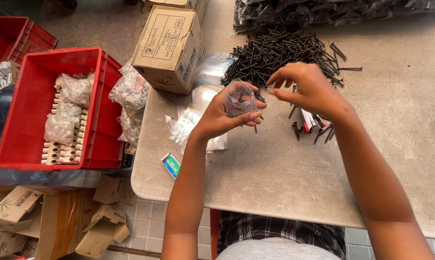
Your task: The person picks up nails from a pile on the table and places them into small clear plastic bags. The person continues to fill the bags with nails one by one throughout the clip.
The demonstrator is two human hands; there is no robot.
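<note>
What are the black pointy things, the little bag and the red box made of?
The screws look like metal with a dull black coating: thin, stiff and pointed. The bag in the left hand seems thin clear plastic: see-through, crinkly and shiny. The red crate looks like hard moulded plastic, smooth and one colour all over.

Small clear plastic bag (pixel 240 98), crumpled and glinting, is up off the table, pinched in the left hand (pixel 227 113) with its mouth turned toward the right hand (pixel 306 89). It's see-through, thin, creased; whether anything sits inside can't be made out. Behind it, the pile of black screws (pixel 285 53) sprawls loose on the grey tabletop, long, thin, pointing every way, with a few strays lying apart near the right wrist.
</note>
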